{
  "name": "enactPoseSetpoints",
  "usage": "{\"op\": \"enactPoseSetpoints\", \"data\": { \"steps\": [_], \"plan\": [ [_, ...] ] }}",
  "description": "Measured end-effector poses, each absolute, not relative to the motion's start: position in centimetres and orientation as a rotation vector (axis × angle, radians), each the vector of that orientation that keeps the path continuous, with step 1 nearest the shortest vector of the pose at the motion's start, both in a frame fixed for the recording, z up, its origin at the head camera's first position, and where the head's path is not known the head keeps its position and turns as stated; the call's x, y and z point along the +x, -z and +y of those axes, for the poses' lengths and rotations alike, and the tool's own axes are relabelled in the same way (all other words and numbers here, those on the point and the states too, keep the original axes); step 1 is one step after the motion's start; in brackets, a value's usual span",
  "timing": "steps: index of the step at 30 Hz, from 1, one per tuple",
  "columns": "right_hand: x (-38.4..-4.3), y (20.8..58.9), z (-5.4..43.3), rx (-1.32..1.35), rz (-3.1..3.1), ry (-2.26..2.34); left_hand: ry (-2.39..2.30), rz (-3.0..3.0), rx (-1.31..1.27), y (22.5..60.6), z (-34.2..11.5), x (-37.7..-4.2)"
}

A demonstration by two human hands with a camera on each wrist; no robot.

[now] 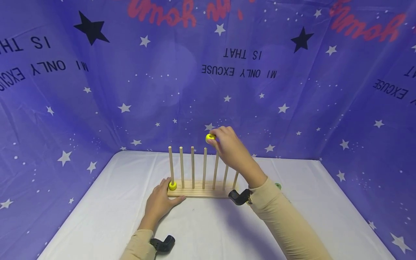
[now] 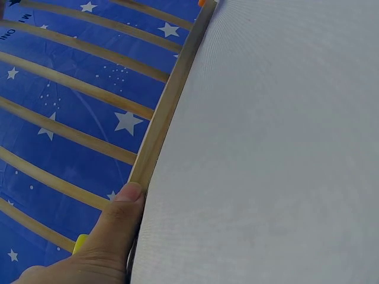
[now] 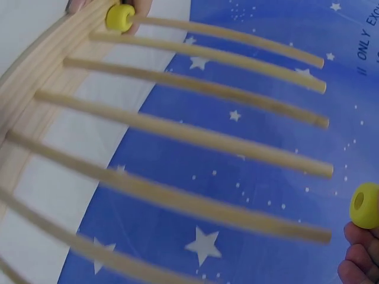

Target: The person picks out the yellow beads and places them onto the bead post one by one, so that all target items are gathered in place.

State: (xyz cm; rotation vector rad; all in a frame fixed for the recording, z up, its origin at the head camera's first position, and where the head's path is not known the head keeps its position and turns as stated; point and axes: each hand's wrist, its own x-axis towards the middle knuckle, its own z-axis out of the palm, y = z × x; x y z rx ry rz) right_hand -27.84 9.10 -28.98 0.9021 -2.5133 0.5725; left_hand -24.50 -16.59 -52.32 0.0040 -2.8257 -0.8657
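In the head view my right hand (image 1: 230, 148) pinches a yellow bead (image 1: 209, 138) between thumb and fingers, above the tops of the middle pegs. The right wrist view shows the hole in this bead (image 3: 365, 205) facing the peg tips. A wooden base (image 1: 201, 194) carries a row of several upright pegs (image 1: 193, 168). Another yellow bead (image 1: 173, 186) sits at the foot of the leftmost peg. My left hand (image 1: 160, 202) holds the base's left end, its thumb (image 2: 121, 216) along the front edge. My right hand and forearm partly hide the rightmost pegs.
A white cloth (image 1: 195, 231) covers the table. Beyond the base's right end lies a small green ring-shaped piece (image 1: 278, 186), partly behind the right sleeve. A bit of orange (image 2: 202, 3) shows near the base's far end. Blue starry fabric (image 1: 182, 90) hangs behind and at both sides.
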Motion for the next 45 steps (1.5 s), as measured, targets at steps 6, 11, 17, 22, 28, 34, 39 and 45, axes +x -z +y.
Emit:
{"op": "enactPoseSetpoints", "data": {
  "steps": [6,11,17,22,28,34,39,45],
  "plan": [
    [-27.7,29.2,7.2,0.939,-2.510,-0.597,0.860,-2.818,-0.003,52.4,-16.6,-24.5],
    [-27.8,29.6,5.8,0.976,-2.485,-0.605,0.856,-2.815,-0.002,52.3,-16.6,-24.4],
    [-27.8,29.8,4.0,1.034,-2.448,-0.600,0.840,-2.808,-0.010,52.1,-16.6,-24.4],
    [-27.6,30.0,2.6,1.051,-2.466,-0.589,0.828,-2.808,-0.016,52.3,-16.6,-24.6],
    [-27.4,30.0,1.0,1.079,-2.488,-0.588,0.826,-2.777,-0.035,52.3,-16.7,-24.5],
    [-27.6,30.1,-0.3,1.090,-2.490,-0.553,0.841,-2.759,-0.047,52.4,-16.7,-24.5],
    [-27.8,30.4,-0.8,1.111,-2.474,-0.539,0.866,-2.789,-0.022,52.3,-16.6,-24.3],
    [-27.8,30.5,-1.2,1.123,-2.474,-0.506,0.866,-2.797,-0.021,52.3,-16.6,-24.3]
  ]
}}
